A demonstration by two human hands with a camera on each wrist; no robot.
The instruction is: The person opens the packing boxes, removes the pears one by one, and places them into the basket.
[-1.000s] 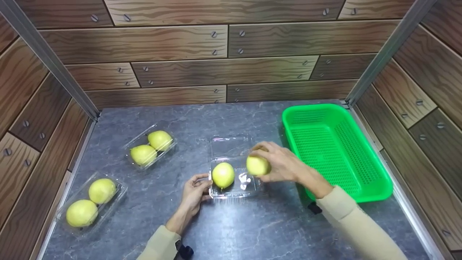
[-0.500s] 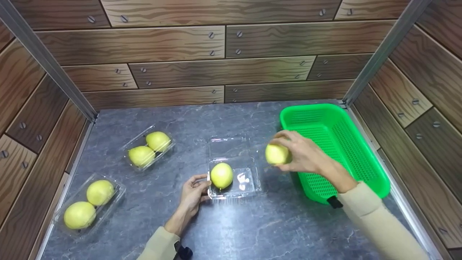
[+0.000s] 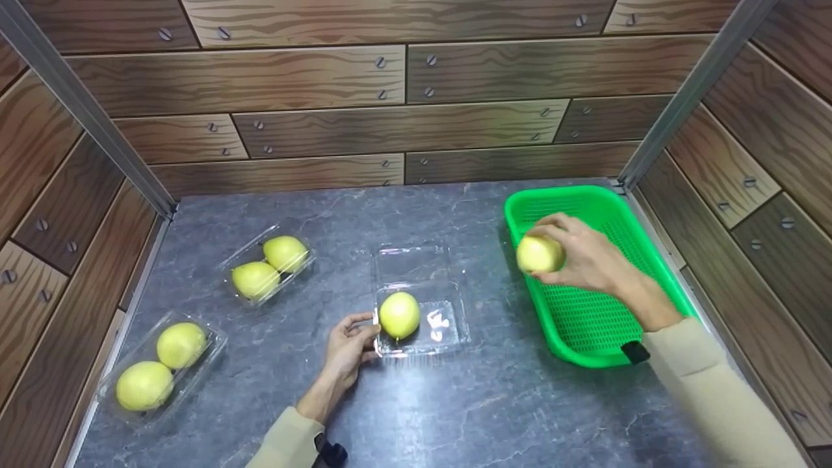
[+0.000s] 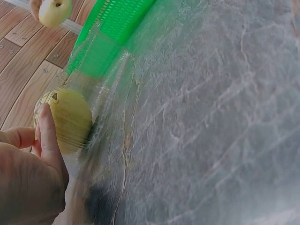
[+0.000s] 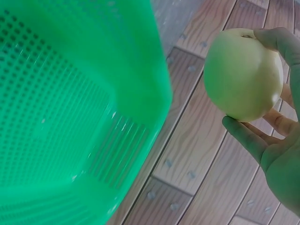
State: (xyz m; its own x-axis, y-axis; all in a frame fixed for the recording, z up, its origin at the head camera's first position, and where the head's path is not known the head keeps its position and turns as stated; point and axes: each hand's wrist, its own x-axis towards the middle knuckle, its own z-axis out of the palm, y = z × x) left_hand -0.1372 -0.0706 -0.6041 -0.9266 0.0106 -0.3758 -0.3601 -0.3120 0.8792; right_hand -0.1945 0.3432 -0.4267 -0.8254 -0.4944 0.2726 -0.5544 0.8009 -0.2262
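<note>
Over the left rim of the green basket (image 3: 565, 331), my right hand (image 3: 585, 253) holds a yellow-green pear (image 3: 539, 254) between thumb and fingers. The right wrist view shows that pear (image 5: 243, 75) gripped at its ends, beside the basket wall. At the middle of the table lies an open clear plastic clamshell box (image 3: 448, 325), its lid (image 3: 413, 265) folded back. One pear (image 3: 399, 316) sits in its left half. My left hand (image 3: 348, 351) pinches the box's left wall; in the left wrist view, the fingers (image 4: 47, 136) are against the clear plastic next to that pear.
Two closed clear boxes, each with two pears, stand on the left: one farther back (image 3: 270, 266), one nearer (image 3: 162, 367). Wood-patterned walls (image 3: 292, 78) and metal rails enclose the grey marbled table (image 3: 455, 416). No fruit shows inside the basket.
My right hand has carried its pear rightward and back, from over the open box to over the basket's left rim. The left hand and the box have stayed in place.
</note>
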